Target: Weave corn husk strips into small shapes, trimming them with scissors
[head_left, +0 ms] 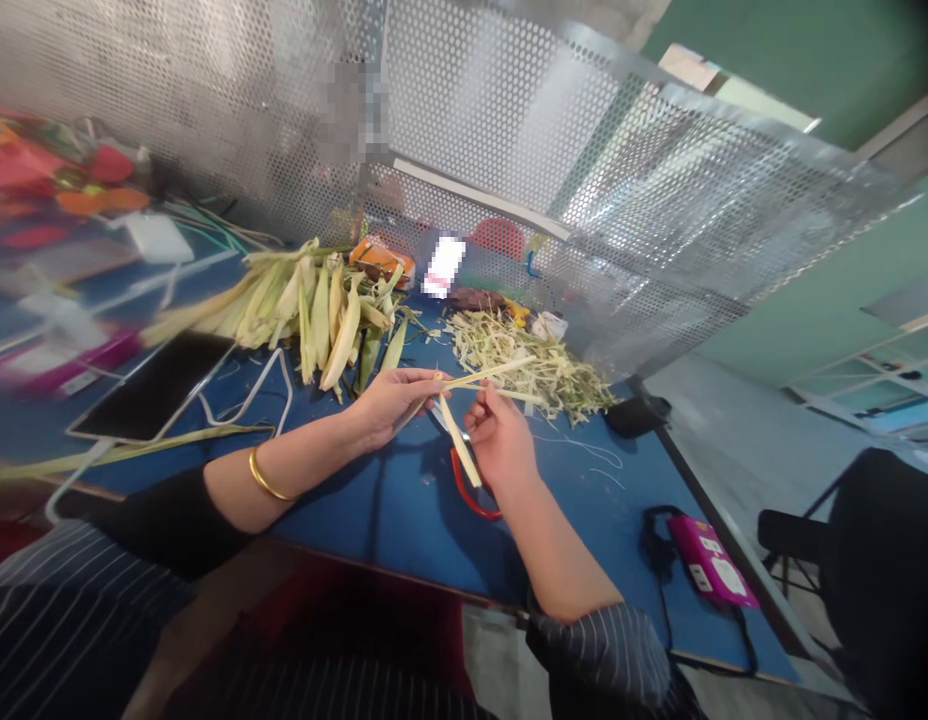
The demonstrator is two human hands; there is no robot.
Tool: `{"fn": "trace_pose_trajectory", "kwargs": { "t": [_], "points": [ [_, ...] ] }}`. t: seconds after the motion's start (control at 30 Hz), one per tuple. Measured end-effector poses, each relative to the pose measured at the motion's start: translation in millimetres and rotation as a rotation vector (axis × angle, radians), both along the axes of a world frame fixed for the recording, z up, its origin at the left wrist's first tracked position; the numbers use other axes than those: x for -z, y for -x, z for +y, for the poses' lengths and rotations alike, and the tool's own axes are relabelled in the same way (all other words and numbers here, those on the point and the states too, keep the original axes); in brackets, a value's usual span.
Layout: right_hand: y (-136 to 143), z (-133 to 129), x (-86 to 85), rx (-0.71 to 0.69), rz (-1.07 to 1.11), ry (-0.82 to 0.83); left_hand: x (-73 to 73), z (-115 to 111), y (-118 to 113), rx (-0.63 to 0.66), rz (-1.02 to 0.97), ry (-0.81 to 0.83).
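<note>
Over the middle of the blue table, my left hand (399, 402) pinches pale corn husk strips (458, 438) where they cross. Close beside it, my right hand (499, 430) has its fingers closed on a strip of the same husk. One strip hangs down between the hands, while others point out to the right. Beneath them lie scissors (466, 487) with red handles, their blades partly hidden by the hands and husk. Behind my left hand is a pile of whole corn husks (314, 310). A heap of shredded husk bits (535, 365) lies just behind my right hand.
A tablet (156, 385) with a white cable rests on the left of the blue table (336, 510). A perforated metal screen (494, 130) stands along the back. At right are a pink packet (711, 560) and a black strap; beyond the edge stands a black chair (869, 560).
</note>
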State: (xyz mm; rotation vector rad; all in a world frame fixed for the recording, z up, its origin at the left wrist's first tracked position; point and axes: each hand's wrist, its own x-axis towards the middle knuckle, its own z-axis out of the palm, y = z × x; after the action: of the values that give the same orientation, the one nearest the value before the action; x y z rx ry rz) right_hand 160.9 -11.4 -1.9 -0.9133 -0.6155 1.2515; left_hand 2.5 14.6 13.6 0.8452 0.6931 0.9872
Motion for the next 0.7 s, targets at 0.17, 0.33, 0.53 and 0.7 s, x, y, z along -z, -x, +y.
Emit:
{"fn": "trace_pose_trajectory", "kwargs": {
  "t": [0.17,0.33,0.53,0.7],
  "points": [
    [9,-11,-3.0,0.171,-0.372,-0.121,1.5,1,-2,-0.047,-0.003,0.044],
    [11,-28,-24.2,0.156,-1.063,-0.533,4.3,-1,-3,-0.144,0.181,-0.107],
    [12,-22,-39.0,0.077,-1.127,-0.429,2.4,-5,-2,-0.127,0.277,-0.132],
    [2,-13,-32.8,0.062,-1.275,-0.333,2.2,-3,-3,-0.133,0.253,-0.091]
  ]
}}
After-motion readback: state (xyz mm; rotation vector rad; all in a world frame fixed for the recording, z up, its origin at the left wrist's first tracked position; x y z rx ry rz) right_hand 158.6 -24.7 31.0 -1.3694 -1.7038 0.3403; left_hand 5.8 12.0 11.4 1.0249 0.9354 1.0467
